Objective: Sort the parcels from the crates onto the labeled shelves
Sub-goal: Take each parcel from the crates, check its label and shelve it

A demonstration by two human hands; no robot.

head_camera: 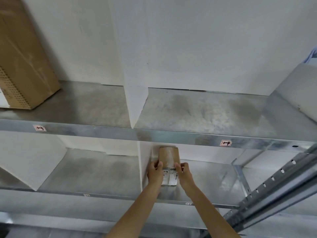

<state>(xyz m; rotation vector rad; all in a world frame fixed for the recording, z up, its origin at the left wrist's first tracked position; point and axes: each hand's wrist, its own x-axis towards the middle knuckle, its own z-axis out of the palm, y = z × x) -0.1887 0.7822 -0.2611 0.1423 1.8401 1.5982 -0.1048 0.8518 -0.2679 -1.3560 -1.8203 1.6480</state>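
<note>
Evidently both hands grip one small brown parcel (169, 158), the left hand (155, 171) on its left edge and the right hand (182, 170) on its right, so it goes in square. It sits on the lower shelf (214, 182) against the white divider (143, 165), its printed label (169, 177) facing the front, likely to keep it readable.

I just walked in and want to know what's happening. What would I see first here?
First you'd notice two bare hands, the left hand and the right hand, holding a small brown cardboard parcel with a white label on the lower grey metal shelf, close beside a white divider wall. Next, a big tan cardboard box stands on the upper metal shelf, far left.
</note>
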